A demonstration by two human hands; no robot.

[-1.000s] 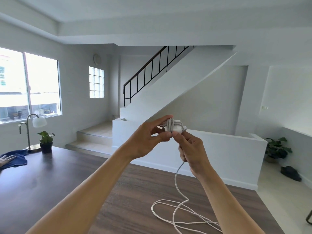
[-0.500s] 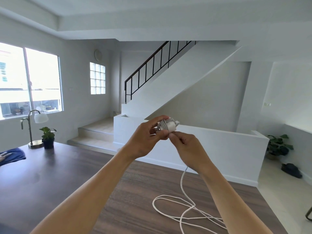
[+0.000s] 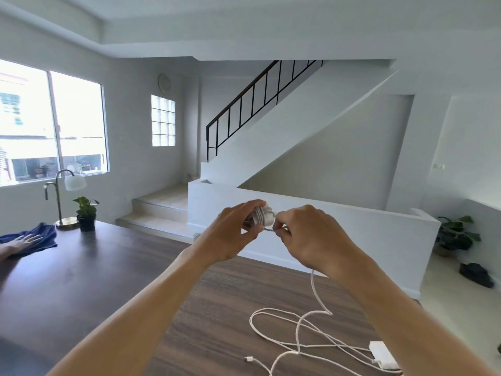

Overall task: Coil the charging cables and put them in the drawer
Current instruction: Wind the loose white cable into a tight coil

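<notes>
We hold the charger (image 3: 259, 216), partly wrapped in its cable (image 3: 317, 293), in our left hand (image 3: 230, 234) above the table (image 3: 81, 280). Our right hand (image 3: 306, 237) pinches the cable just beside it, and the slack loops on the tabletop. Far left, a black pot (image 3: 86, 223) holds a plant (image 3: 85, 206).

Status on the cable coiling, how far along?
Early. Done: a few turns wound into the white bundle gripped by the left hand. In hand: the right hand pinches the white cable beside it, mid-wrap. Left: most of it lies loose on the table, a white adapter lies untouched, and no drawer is in view.
</notes>
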